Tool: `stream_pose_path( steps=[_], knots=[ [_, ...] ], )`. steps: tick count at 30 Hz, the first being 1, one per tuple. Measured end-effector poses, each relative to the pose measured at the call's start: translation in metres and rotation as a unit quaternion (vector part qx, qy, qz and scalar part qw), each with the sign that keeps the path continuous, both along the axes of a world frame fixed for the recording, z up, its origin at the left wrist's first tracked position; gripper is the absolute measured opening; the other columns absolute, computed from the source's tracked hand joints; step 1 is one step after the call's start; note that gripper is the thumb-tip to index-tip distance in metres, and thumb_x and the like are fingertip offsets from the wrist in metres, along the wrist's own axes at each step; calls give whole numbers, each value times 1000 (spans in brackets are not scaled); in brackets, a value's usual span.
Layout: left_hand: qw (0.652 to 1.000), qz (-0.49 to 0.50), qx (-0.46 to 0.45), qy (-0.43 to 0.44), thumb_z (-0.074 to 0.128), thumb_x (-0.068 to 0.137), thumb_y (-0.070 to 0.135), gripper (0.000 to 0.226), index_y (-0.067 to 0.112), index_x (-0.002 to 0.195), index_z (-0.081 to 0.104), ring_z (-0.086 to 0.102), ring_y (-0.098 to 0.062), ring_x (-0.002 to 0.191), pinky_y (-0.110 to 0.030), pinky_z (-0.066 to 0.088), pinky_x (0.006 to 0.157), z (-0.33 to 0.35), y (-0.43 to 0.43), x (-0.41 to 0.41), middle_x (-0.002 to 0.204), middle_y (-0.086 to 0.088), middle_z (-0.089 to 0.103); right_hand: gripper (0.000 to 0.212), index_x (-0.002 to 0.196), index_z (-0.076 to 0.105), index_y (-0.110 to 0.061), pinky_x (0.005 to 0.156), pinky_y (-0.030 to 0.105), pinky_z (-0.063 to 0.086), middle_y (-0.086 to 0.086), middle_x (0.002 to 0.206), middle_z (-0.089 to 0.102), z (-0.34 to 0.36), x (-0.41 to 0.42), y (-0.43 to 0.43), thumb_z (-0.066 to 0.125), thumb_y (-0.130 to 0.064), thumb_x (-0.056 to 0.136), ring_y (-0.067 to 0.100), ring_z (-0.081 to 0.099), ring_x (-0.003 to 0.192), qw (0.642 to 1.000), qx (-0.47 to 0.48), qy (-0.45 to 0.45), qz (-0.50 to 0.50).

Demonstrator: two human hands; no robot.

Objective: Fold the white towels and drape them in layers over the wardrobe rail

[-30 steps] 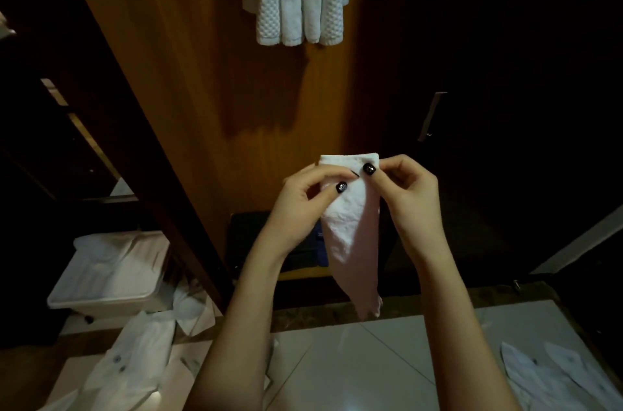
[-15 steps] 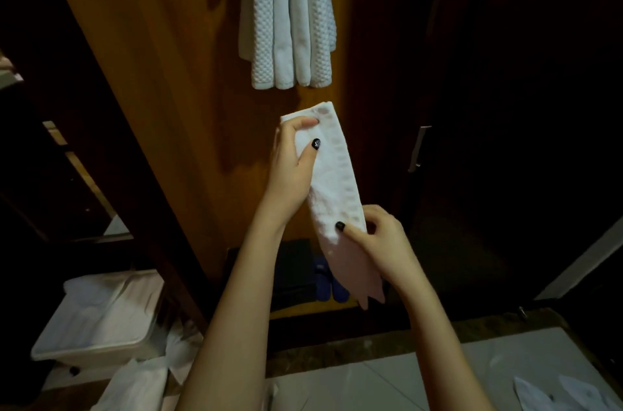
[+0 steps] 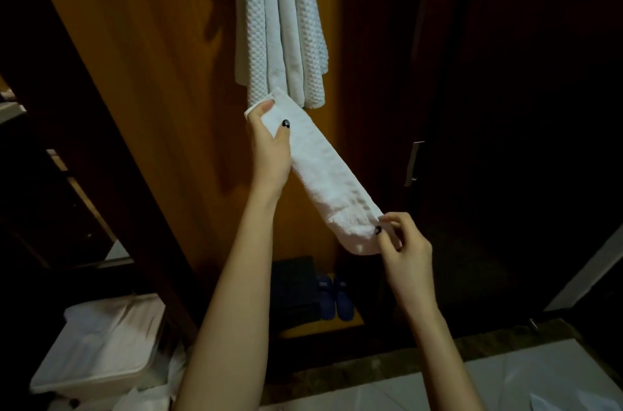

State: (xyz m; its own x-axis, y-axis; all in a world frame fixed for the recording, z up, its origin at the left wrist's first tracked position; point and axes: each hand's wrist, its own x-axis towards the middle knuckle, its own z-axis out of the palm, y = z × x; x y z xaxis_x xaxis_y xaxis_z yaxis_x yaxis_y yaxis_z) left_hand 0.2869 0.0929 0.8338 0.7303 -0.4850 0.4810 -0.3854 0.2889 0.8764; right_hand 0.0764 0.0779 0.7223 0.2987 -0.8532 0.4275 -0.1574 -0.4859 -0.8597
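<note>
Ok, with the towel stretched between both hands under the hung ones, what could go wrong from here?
The right hand pinches only the lower tip of the towel; a slip there could let the fold drop open. The left hand holds the upper end right at the lower ends of the hung towels, so lifting it might snag them and drag them askew.

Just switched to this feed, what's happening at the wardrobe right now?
A person holds a narrow folded white towel stretched at a slant between both hands, in front of the open wardrobe. The left hand grips its upper end and the right hand pinches its lower end. Just above, the hanging towels already drape down from the top of the view; the rail itself is out of frame. The held towel is not yet hung.
</note>
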Motion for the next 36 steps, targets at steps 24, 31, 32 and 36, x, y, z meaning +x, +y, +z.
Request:
stream_pose_path(
  steps=[24,31,32,36],
  knots=[
    [996,-67,-40,51,50,95,-2,35,18,123,41,50,-21,124,-19,50,89,-4,4,21,137,-12,47,16,79,54,-14,60,12,41,0,76,54,-9,-6,-16,61,-7,93,-1,51,65,987,79,-134,-39],
    [998,-69,7,13,50,96,-1,37,6,132,39,49,-12,115,-8,47,82,2,-10,12,133,-9,44,4,97,58,-8,56,22,44,2,79,61,-5,-19,-15,59,-9,93,8,59,68,946,232,-225,40],
    [997,-72,12,8,50,97,0,36,7,131,40,47,-9,113,-6,46,80,3,-11,10,134,-8,43,12,102,61,-10,59,24,49,2,84,67,-2,-24,-15,61,-10,91,12,64,74,938,253,-225,70],
    [995,-99,25,-6,49,99,8,27,19,124,45,46,-19,127,-26,46,100,1,-22,6,140,-8,45,25,105,70,-5,70,26,58,11,98,75,6,-39,-13,63,-12,83,19,71,86,914,321,-138,207]
  ],
)
